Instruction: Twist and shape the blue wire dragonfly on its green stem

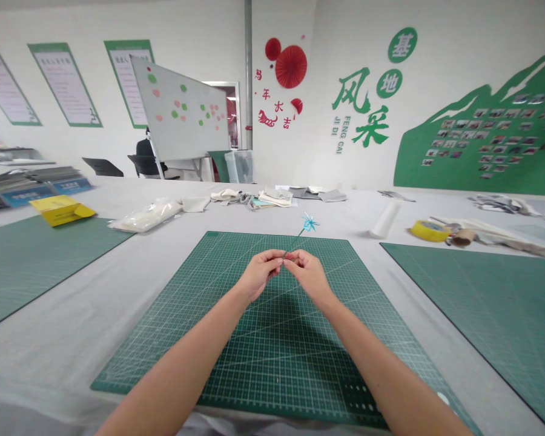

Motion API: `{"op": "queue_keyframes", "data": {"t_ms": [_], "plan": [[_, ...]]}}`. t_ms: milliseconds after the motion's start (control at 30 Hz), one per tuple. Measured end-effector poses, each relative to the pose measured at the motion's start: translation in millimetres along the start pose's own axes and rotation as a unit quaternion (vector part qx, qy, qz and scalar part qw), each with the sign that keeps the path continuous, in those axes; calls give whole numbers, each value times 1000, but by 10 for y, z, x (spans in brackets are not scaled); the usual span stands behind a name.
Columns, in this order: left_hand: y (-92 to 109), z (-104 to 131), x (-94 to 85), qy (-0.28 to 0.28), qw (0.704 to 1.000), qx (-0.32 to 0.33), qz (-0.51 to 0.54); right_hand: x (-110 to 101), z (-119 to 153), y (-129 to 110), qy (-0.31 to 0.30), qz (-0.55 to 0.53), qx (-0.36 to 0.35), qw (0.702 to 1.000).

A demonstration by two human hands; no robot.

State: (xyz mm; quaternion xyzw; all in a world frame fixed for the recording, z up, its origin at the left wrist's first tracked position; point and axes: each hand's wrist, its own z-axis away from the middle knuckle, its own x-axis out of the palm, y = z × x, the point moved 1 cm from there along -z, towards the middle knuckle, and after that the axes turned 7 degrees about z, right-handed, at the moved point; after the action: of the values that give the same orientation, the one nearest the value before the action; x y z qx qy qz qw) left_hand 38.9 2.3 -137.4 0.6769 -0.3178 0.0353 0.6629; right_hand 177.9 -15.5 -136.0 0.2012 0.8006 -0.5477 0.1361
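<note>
Above the far half of a green cutting mat [281,363], both hands meet at the lower end of a thin-stemmed artificial flower [309,224]. Its blue, loop-like petals point up and away to the right, and the dark green stem slants down to my fingertips. My left hand [262,270] pinches the stem end between thumb and fingers. Close against it, my right hand [307,270] also pinches the stem. The fingers hide the stem's very end.
More green mats lie left [49,260] and right [490,309]. Across the table are a yellow packet [62,210], a clear plastic bag [148,215], fabric scraps [277,197], a white roll [386,219] and yellow tape [430,230]. A whiteboard [177,115] stands behind.
</note>
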Motion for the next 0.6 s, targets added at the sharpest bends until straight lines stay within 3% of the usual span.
{"op": "queue_keyframes", "data": {"t_ms": [600], "plan": [[37, 27, 16, -7, 999, 22, -34, -37, 19, -73, 8, 14, -21, 1000]]}}
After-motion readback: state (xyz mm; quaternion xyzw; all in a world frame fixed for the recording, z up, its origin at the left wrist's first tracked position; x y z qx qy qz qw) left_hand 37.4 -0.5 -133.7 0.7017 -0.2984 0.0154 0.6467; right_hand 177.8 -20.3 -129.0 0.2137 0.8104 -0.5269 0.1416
